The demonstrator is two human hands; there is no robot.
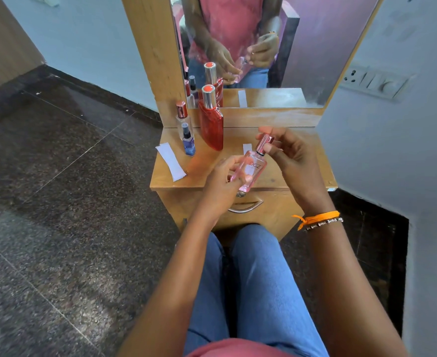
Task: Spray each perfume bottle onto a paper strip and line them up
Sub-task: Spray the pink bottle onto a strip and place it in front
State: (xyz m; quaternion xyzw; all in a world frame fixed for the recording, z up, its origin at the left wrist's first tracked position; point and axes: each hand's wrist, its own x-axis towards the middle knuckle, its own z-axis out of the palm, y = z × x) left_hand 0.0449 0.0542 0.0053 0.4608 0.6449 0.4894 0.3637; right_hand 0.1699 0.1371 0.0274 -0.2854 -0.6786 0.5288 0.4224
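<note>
Above the table [284,176] front, left hand [222,181] grips the pink perfume bottle [251,171], right hand [287,150] pinching its cap [263,143]; uncapping comes next, then spraying the paper strip [247,148] just behind.

pink perfume bottle [251,169] label reading "DGZ", first letter partly hidden, other bottles unreadable

1. Your arms are bare from elbow to fingers; no sleeves show.
2. Behind your right hand [288,153], the wrist carries an orange thread band [317,218] and a beaded bracelet [324,223].
3. You wear blue jeans [258,292] and a pink top [227,349].
</note>
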